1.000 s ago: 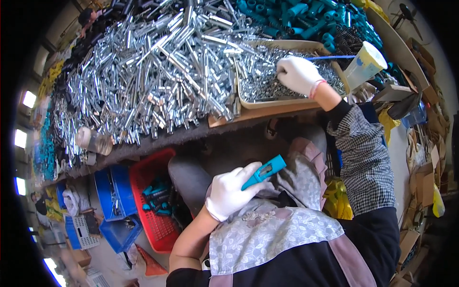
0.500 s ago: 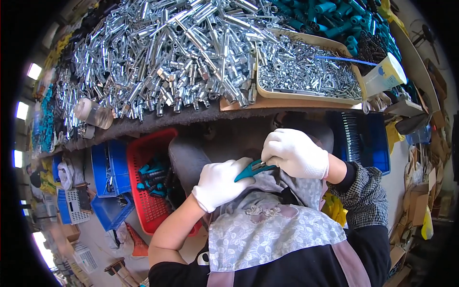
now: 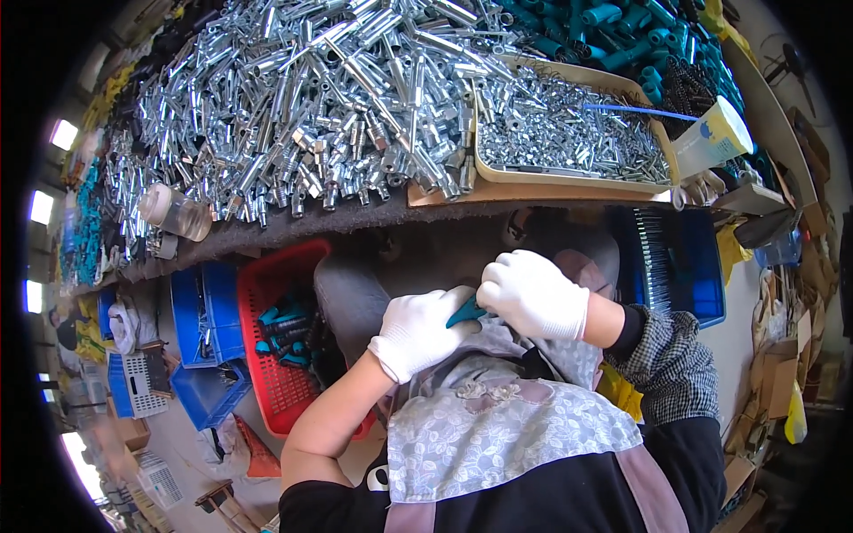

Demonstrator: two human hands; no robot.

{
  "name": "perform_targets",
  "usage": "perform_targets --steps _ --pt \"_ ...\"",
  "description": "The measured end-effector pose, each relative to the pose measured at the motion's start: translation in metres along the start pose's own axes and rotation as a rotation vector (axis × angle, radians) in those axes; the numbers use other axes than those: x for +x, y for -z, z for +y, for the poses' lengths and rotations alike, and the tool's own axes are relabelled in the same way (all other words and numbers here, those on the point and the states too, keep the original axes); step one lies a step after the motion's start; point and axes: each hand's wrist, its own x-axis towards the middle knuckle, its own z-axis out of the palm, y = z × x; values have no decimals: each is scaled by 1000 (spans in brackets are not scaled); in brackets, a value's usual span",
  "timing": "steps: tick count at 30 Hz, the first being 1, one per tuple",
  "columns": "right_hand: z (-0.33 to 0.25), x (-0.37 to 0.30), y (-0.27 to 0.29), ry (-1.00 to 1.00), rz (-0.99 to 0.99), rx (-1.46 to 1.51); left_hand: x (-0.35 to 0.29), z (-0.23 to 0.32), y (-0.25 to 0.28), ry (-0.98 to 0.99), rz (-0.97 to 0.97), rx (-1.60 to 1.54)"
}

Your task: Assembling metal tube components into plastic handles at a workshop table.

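Observation:
Both my hands wear white gloves and meet above my lap, below the table edge. My left hand (image 3: 419, 330) is closed around a teal plastic piece (image 3: 466, 313), of which only a short part shows past the thumb. Right against that piece, my right hand (image 3: 533, 295) has its fingers curled together. Whatever those fingers hold is hidden behind the glove. On the table in front lies a big heap of shiny metal tube fittings (image 3: 293, 115). Beside it, a shallow tray (image 3: 569, 180) carries many small metal pins and bits.
Teal handles (image 3: 613, 35) are piled at the far right, near a paper cup (image 3: 715, 140) with a blue stick. A clear jar (image 3: 175, 211) lies at the table's left edge. Below stand a red basket (image 3: 267, 400), blue bins (image 3: 209, 391) and a blue crate (image 3: 711, 293).
My right hand has shifted slightly left and turned over the teal piece, covering the metal end that showed before. My left hand has moved slightly right.

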Motion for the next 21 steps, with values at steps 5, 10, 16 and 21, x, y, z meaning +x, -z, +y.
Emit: perform_targets --steps 5,10,16,21 --pt "-28 5 -4 -274 -192 -119 -3 4 -3 6 -41 43" --pt "20 4 15 -313 -299 270 -3 9 1 -67 20 58" --pt "44 -8 -20 -320 -545 734 -9 14 4 -140 -2 75" --pt "25 -11 -22 -295 -331 692 -9 20 14 -92 -34 41"
